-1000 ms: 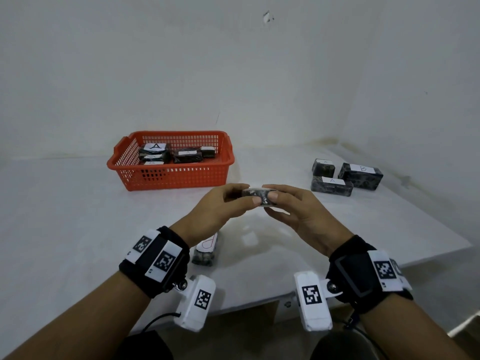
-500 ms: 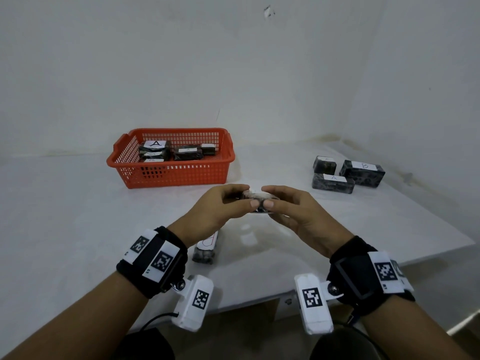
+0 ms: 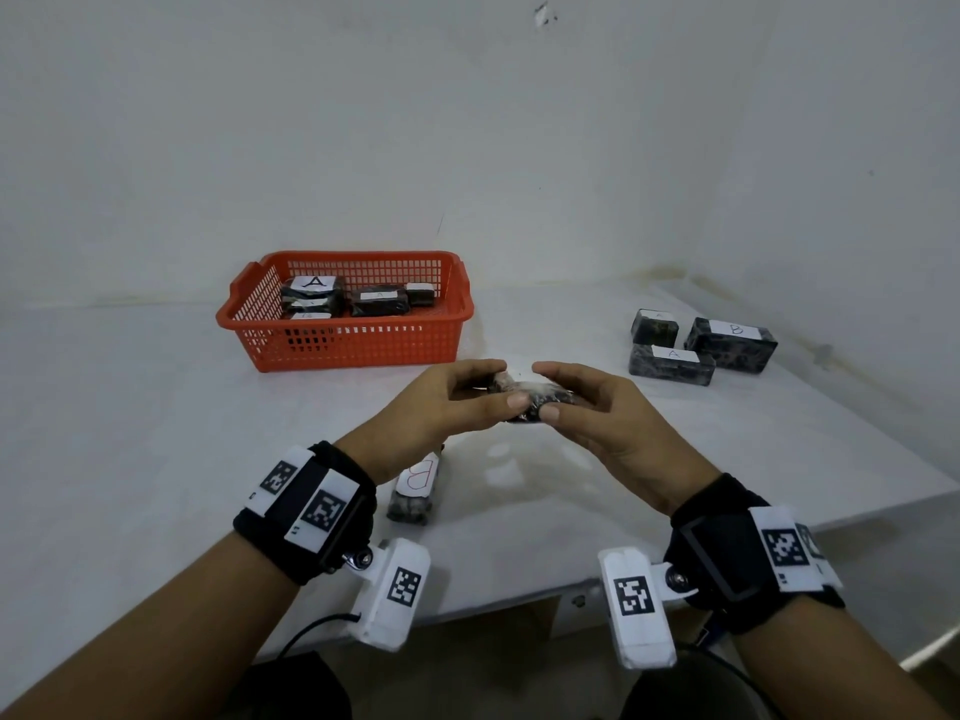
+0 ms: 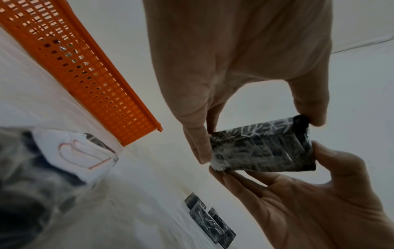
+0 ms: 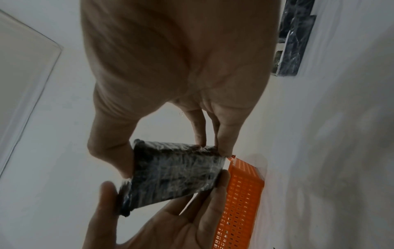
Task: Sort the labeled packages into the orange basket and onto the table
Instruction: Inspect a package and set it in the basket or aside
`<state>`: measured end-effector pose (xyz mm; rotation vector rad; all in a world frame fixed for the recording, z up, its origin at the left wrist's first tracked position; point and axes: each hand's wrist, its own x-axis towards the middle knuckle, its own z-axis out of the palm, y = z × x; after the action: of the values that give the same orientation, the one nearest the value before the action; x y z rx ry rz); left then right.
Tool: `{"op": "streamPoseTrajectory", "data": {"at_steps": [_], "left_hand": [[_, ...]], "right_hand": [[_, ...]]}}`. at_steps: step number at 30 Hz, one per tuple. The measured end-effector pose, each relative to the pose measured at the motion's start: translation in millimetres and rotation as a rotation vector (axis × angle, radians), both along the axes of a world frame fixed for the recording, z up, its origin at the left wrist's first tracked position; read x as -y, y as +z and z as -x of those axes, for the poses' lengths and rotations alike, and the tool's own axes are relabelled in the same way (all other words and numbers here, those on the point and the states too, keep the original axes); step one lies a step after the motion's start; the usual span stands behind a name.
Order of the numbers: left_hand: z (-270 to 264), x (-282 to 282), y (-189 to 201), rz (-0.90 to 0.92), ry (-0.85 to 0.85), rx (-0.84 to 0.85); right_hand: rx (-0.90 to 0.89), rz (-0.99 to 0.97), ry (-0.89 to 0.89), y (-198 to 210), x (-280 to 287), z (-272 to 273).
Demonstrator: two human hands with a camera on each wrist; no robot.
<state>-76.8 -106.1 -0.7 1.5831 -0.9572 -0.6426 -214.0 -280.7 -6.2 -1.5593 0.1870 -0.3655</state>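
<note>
Against plain white walls meeting in a corner, a white bench (image 3: 156,407) carries the orange basket (image 3: 348,337) at the left rear, with several dark wrapped packages inside. Nearer, under the left wrist, lies a package marked B (image 3: 418,485). Above the bench's middle, the left hand (image 3: 441,402) and right hand (image 3: 597,407) both pinch one dark wrapped package (image 3: 524,402) between thumb and fingertips, holding it off the surface. At the right rear, three labeled packages (image 3: 701,345) sit close together.
</note>
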Motion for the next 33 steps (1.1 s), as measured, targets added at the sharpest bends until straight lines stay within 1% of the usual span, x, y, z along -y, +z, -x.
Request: {"op": "streamPoseTrajectory", "data": {"at_steps": [3,5,7,8,11,13,15,17,18,20,22,25,29,31,33], "left_hand": [[-1,0,-3,0.002,0.045,0.027],[-1,1,-4,0.003,0.06,0.057],[-1,2,-7,0.011,0.029,0.046],[-1,2,-8,0.01,0.001,0.044],[2,2,-6,0.03,-0.067,0.015],[7,6,-4,0.096,0.003,-0.031],[10,11,-1,0.16,0.164,-0.048],[10,14,-3,0.202,0.282,0.016],[9,15,-3,0.215,0.298,0.052],[8,13,-2,0.24,0.289,0.096],[8,12,-2,0.27,0.254,0.108],[8,10,-1,0.294,0.187,0.123],[8,7,-4,0.308,0.114,0.213],[7,6,-7,0.312,0.097,0.217],[7,5,-8,0.288,0.081,0.205]], "right_hand": [[-0.026,0.002,0.024,-1,-1,1],[-0.042,-0.086,0.037,0,-3,3],[-0.072,-0.205,0.017,2,-3,2],[-0.093,-0.223,0.004,4,-4,1],[-0.13,-0.174,-0.034,2,-2,-1],[-0.107,-0.126,-0.053,2,-2,0],[-0.062,-0.075,-0.061,2,-5,2],[-0.029,-0.034,-0.068,2,-7,3],[-0.021,-0.034,-0.067,3,-7,3],[-0.026,-0.059,-0.073,5,-6,2],[-0.074,-0.085,-0.078,6,-4,4],[-0.13,-0.065,-0.056,6,-3,6],[-0.149,-0.043,-0.025,8,-5,9],[-0.151,-0.044,-0.014,9,-6,10],[-0.113,-0.023,-0.018,10,-5,10]]}}
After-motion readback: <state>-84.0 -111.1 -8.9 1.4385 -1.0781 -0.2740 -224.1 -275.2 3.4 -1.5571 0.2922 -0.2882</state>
